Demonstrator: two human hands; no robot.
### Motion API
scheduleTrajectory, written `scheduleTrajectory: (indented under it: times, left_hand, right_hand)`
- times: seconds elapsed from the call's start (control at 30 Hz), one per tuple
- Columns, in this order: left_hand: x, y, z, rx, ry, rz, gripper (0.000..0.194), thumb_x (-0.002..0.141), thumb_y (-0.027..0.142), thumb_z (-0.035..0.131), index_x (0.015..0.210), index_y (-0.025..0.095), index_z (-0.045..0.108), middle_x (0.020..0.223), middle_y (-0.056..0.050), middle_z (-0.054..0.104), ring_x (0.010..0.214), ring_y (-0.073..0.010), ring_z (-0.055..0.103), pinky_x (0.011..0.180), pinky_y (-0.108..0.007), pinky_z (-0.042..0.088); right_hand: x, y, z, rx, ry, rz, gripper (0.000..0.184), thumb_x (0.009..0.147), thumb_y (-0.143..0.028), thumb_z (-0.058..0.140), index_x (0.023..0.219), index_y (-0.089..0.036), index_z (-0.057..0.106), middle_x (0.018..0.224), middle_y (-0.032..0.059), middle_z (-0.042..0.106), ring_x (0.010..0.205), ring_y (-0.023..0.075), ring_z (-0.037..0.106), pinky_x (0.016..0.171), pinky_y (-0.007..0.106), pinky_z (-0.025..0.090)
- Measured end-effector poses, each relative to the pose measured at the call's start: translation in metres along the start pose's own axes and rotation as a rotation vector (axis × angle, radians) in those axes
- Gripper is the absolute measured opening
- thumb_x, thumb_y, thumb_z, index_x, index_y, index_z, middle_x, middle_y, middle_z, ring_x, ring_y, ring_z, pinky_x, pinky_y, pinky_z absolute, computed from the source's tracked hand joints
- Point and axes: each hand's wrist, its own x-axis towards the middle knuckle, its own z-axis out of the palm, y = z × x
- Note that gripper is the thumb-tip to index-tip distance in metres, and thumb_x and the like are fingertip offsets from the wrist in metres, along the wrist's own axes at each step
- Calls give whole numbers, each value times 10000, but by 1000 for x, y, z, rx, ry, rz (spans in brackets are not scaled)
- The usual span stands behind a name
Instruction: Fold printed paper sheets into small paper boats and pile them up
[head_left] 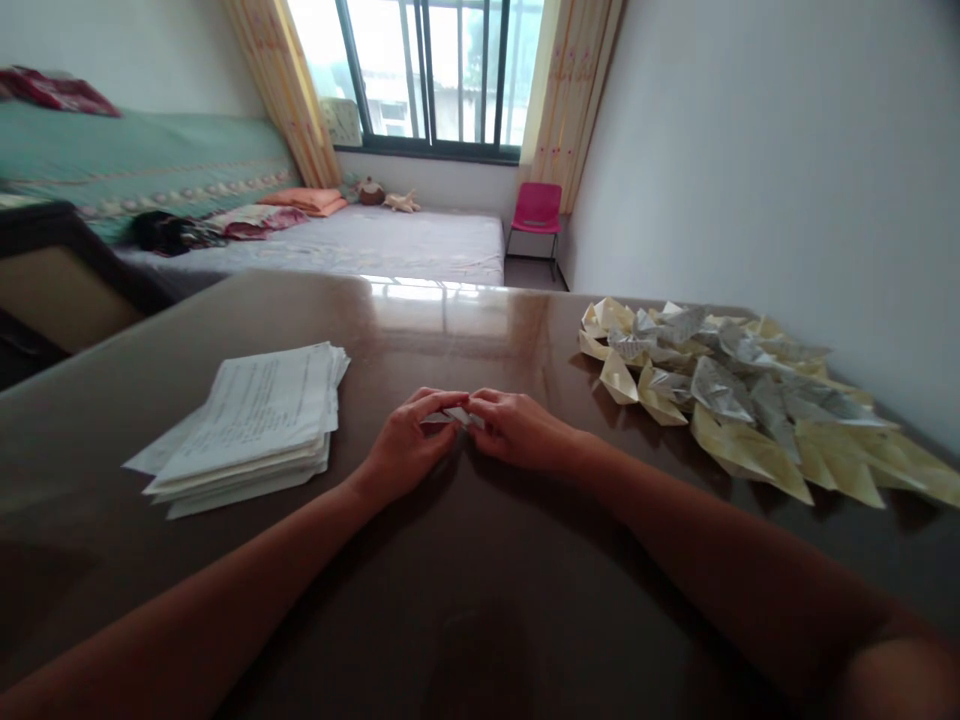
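Note:
Between my two hands, over the middle of the brown table, is a small piece of folded white paper [456,413]. My left hand [412,435] pinches its left side between thumb and fingers. On the other side my right hand [514,425] grips it in the same way, the fingertips of both hands nearly meeting. Most of the paper is covered by my fingers, so its full shape is hidden. A stack of printed paper sheets [251,415] lies to the left of my left hand. Many folded paper boats [720,385], yellowish and grey, crowd the table to the right.
The glossy brown table [450,570] reaches forward to a bed [420,240] below a window. A pink chair [537,210] stands by the right wall, beyond the far table edge. At the left edge is a dark-framed chair back [75,240].

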Motion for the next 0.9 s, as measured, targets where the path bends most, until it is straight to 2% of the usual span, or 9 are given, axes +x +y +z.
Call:
scheduleTrajectory:
  times: [0.1,0.23,0.37,0.47,0.6,0.73,0.8,0.9]
  left_hand:
    - [-1,3,2,-30,17,5,347,791,182,571,1132,160,630,1026,-60,577,958,-164,615,827,-292,563]
    - [-2,6,6,-6,30,14,400,785,150,556,1182,165,594,1037,-57,567,935,-147,601,840,-288,554]
    - [-4,5,12,62,38,38,440,798,124,511,1233,185,548,1033,-56,545,959,-148,563,829,-281,551]
    - [-5,2,17,112,66,24,514,808,162,519,1317,182,452,1096,-79,499,999,-168,532,792,-283,560]
    - [-4,0,19,189,76,-9,550,791,161,516,1330,181,411,1128,-94,442,913,-160,529,718,-278,556]
    - [-1,-3,16,288,88,-15,527,775,109,493,1295,167,429,1076,-75,448,788,-126,528,812,-330,507]
    - [0,-6,14,291,85,1,515,758,78,488,1261,178,438,1044,-58,465,766,-118,525,779,-309,494]
    - [2,-11,11,283,80,-1,392,755,85,501,1132,184,465,946,-21,499,737,-114,518,689,-266,468]
  right_hand:
    - [-1,-10,0,-55,-10,37,352,856,-187,469,1198,-114,511,1137,132,605,981,197,590,830,288,435]
    - [-1,-19,1,-124,-19,105,429,850,-180,471,1274,-120,456,1176,121,590,1076,218,553,893,305,430]
    - [0,-21,0,-224,10,220,319,906,-229,453,1207,-155,530,1121,107,582,1003,208,575,809,277,458]
    - [2,-23,1,-279,27,261,271,944,-273,408,1125,-180,587,1034,97,587,929,208,592,743,273,463]
    - [4,-25,9,-163,54,251,303,949,-228,363,1195,-168,530,1052,99,596,843,181,609,754,279,460]
    - [3,-21,18,29,192,143,359,874,-127,410,1228,-164,455,1156,107,581,993,184,575,840,283,435]
    - [3,-17,20,72,219,155,379,833,-130,455,1210,-172,440,1088,87,609,901,177,589,787,279,433]
    - [1,-11,20,33,186,268,319,816,-194,493,1132,-197,454,873,26,628,677,158,561,629,257,378]
